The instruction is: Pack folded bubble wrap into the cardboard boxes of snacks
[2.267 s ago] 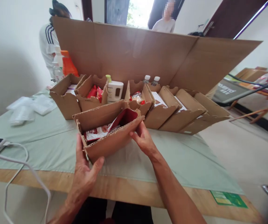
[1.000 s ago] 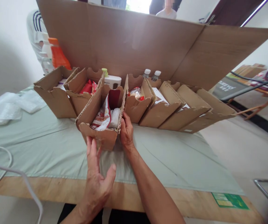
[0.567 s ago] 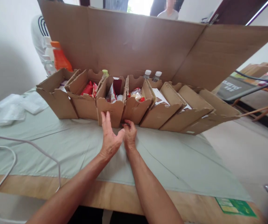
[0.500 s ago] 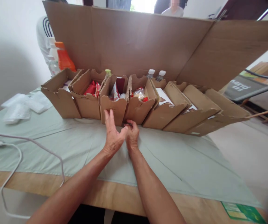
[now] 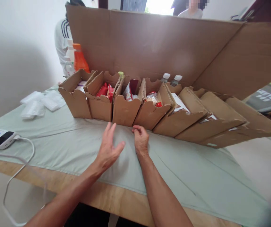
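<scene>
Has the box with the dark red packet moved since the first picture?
Yes: the box has moved back, toward the tall cardboard sheet, and now stands in line with, and just right of, the box of red packets.

Clear plastic packets lie on the green cloth at the left, near a white device (a pale cable runs from it). An orange bottle stands before a tall cardboard panel; beyond are a person in a striped white top and another in white.
</scene>
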Demonstrator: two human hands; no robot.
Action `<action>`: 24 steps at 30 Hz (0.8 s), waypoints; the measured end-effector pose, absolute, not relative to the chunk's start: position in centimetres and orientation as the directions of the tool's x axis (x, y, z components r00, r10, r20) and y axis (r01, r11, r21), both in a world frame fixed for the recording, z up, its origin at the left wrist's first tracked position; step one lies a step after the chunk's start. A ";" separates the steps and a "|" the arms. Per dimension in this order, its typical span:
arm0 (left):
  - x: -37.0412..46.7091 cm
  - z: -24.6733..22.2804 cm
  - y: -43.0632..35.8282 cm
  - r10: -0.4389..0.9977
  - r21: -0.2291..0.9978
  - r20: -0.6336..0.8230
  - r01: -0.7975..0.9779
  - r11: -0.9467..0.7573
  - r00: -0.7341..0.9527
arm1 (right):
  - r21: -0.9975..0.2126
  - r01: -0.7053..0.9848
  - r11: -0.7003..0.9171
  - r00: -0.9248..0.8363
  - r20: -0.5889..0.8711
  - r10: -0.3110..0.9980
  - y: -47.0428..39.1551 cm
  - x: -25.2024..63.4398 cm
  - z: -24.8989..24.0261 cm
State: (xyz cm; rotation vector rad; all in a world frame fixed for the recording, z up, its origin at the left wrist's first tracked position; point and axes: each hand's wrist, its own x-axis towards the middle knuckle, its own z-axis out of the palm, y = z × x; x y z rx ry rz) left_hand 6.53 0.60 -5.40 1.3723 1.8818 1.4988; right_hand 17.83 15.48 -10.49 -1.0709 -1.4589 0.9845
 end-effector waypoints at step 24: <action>2.2 -7.7 -4.9 0.500 0.917 0.383 0.384 -0.105 -0.777 | -0.777 0.233 0.585 -0.517 0.410 0.751 13.2 5.3 2.6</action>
